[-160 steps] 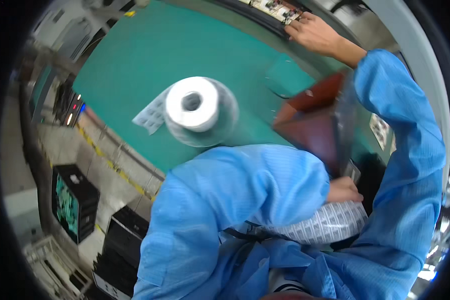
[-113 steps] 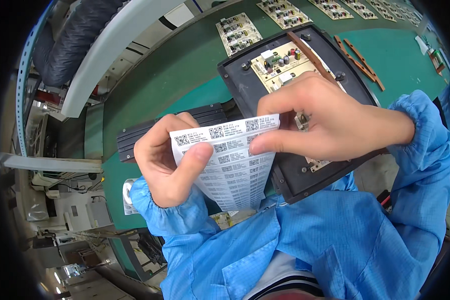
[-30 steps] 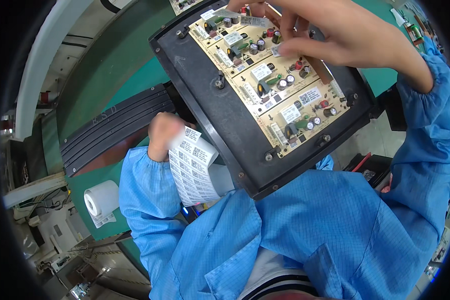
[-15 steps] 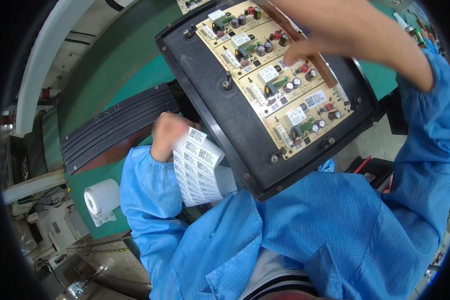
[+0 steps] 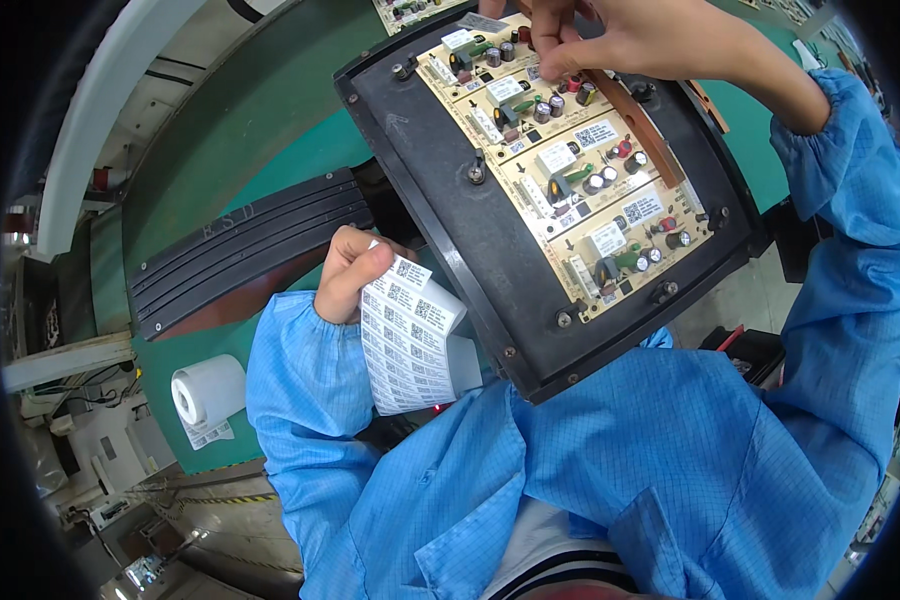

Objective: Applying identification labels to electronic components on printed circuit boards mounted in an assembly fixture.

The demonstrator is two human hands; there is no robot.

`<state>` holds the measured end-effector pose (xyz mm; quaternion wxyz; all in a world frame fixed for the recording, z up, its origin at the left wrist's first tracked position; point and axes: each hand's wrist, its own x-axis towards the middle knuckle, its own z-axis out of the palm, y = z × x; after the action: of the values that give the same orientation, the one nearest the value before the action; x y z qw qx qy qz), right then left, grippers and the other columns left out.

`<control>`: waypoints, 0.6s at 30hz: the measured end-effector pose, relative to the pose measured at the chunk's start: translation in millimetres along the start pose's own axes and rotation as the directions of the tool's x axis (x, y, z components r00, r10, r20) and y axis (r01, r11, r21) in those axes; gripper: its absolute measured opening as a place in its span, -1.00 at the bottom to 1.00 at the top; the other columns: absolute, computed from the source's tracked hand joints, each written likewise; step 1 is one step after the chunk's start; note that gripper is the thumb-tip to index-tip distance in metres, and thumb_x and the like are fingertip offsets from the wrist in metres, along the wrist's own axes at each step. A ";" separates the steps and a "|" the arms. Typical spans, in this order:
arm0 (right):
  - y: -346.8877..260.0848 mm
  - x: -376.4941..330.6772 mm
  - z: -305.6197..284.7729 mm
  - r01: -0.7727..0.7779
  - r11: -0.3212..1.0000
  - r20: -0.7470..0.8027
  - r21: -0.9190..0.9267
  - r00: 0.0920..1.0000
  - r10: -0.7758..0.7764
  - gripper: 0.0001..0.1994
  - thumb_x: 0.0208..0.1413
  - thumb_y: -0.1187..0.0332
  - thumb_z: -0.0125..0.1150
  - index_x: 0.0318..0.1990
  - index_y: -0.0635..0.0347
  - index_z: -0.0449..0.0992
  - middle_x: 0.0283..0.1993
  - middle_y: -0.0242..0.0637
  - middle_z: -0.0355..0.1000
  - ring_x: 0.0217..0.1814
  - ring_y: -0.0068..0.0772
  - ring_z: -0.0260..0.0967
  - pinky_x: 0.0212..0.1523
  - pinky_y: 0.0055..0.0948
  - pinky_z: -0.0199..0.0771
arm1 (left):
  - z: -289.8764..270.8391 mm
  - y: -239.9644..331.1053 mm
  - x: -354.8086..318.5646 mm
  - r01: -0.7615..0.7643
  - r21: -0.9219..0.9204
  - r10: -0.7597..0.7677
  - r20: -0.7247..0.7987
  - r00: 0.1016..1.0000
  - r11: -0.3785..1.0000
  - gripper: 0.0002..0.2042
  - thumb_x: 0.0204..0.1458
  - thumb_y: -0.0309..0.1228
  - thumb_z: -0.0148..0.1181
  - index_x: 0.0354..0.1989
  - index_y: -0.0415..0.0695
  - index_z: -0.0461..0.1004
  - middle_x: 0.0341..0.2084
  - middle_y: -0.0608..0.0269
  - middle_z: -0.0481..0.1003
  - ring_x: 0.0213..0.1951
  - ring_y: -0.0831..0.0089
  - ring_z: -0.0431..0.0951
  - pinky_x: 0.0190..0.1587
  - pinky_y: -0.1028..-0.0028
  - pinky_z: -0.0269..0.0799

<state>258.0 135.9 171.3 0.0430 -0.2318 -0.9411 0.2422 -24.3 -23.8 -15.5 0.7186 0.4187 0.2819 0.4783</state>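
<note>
My left hand (image 5: 353, 272) grips the upper edge of a strip of white labels (image 5: 410, 335), thumb on top. The strip, printed with rows of small square codes, curls downward beside a black fixture (image 5: 450, 230). Circuit boards (image 5: 580, 165) lie side by side in this fixture, with capacitors, white relays and connectors. The two nearest boards each bear a white label (image 5: 642, 208). Over the far boards, my right hand (image 5: 580, 40) is bent with its fingers drawn together. A greyish loose label (image 5: 480, 22) shows at one fingertip. The top edge cuts off part of this hand.
A brown bar (image 5: 640, 130) crosses the boards' right side. Left of the fixture is a ridged black rail (image 5: 250, 245). A roll of white labels (image 5: 208, 390) rests on the green surface (image 5: 180, 440) at left. More boards (image 5: 410, 12) show beyond the fixture.
My right hand has moved up and left, uncovering the label on the second-nearest board. The fixture and boards sit slightly further right in view. My left hand still holds the label strip.
</note>
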 end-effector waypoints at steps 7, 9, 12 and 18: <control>-10.7 4.6 -2.2 -0.069 0.995 0.013 -0.067 0.997 0.070 -0.64 0.07 0.40 0.28 -0.06 0.40 0.34 -0.41 -0.18 0.55 -0.38 -0.37 0.52 -0.36 -0.43 0.47 | -2.2 -1.5 0.2 -0.001 0.012 0.002 -0.005 1.000 1.000 -0.65 0.12 -0.27 0.15 -0.46 -0.39 0.59 -0.59 0.00 0.55 -0.58 0.48 0.51 -0.56 0.56 0.32; -11.1 4.8 -1.1 -0.116 0.989 0.007 -0.089 0.993 0.117 -0.66 0.05 0.39 0.30 -0.11 0.40 0.34 -0.43 -0.17 0.55 -0.39 -0.36 0.52 -0.38 -0.43 0.45 | -2.1 -2.2 0.7 -0.003 0.018 0.003 0.006 1.000 1.000 -0.65 0.12 -0.26 0.15 -0.46 -0.39 0.59 -0.59 0.01 0.55 -0.58 0.48 0.51 -0.56 0.56 0.32; -8.7 3.1 0.0 -0.144 0.987 -0.028 -0.074 0.990 0.142 -0.64 0.04 0.37 0.32 -0.12 0.39 0.33 -0.47 -0.19 0.54 -0.44 -0.35 0.51 -0.41 -0.41 0.42 | -2.3 -1.1 0.6 -0.001 0.053 0.002 -0.013 1.000 0.999 -0.64 0.13 -0.27 0.15 -0.47 -0.39 0.59 -0.60 0.01 0.55 -0.59 0.48 0.51 -0.57 0.56 0.31; 11.1 -2.0 -8.5 0.165 0.884 -0.153 -0.437 0.955 -0.254 -0.40 -0.08 0.09 0.42 -0.10 0.41 0.31 -0.22 -0.05 0.44 -0.16 -0.25 0.42 -0.21 -0.40 0.39 | -2.1 1.8 0.9 0.009 0.032 -0.010 0.038 0.999 0.999 -0.64 0.13 -0.27 0.14 -0.48 -0.39 0.58 -0.61 0.02 0.55 -0.60 0.49 0.50 -0.57 0.55 0.30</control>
<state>266.0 147.3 173.6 0.1153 -0.1557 -0.9810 0.0032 -26.4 -21.9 -15.0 0.7194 0.4380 0.2776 0.4621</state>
